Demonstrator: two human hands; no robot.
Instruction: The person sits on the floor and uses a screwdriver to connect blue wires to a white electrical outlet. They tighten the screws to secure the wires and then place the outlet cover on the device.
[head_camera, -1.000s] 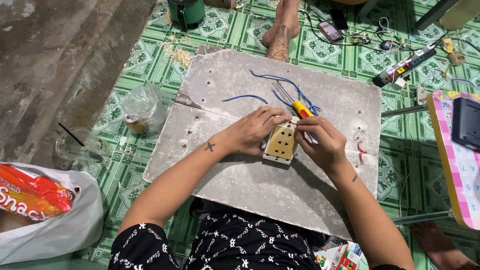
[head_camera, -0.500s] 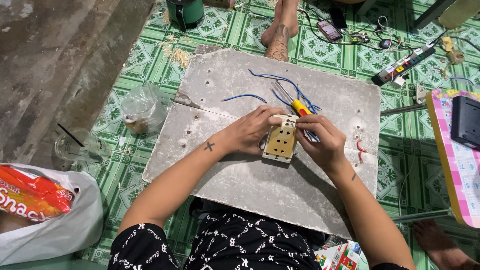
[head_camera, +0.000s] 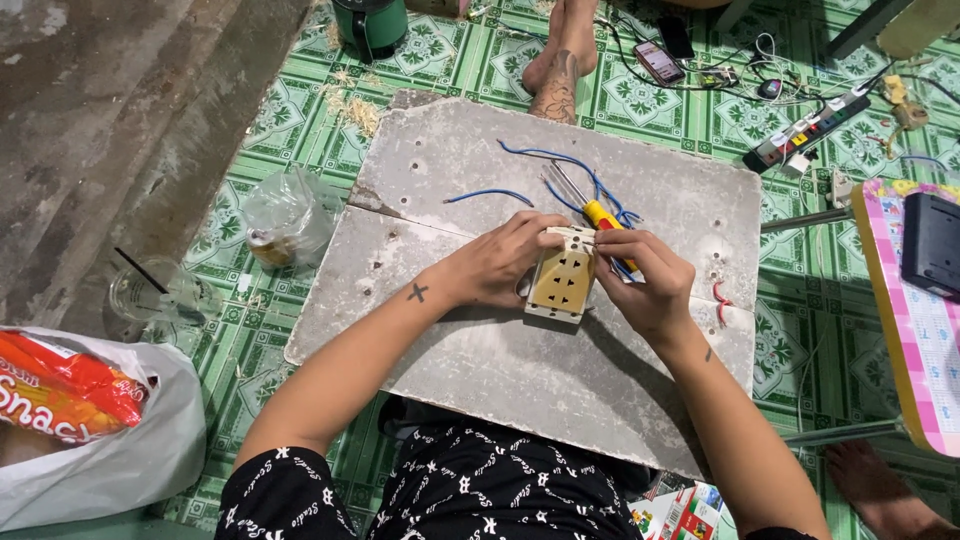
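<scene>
Barely shifted since the earlier frame, the beige plastic socket plate (head_camera: 563, 283) stays on the grey board (head_camera: 480, 350), gripped by the left hand (head_camera: 505, 262) while the right hand (head_camera: 645, 280) pinches its top edge beside blue wires (head_camera: 560, 160).

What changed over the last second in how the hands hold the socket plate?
Almost nothing. The left hand and right hand keep gripping the beige socket plate on the grey board; it shifted only slightly. The screwdriver and blue wires stayed put.

Head view, steeply down, close overhead.
</scene>
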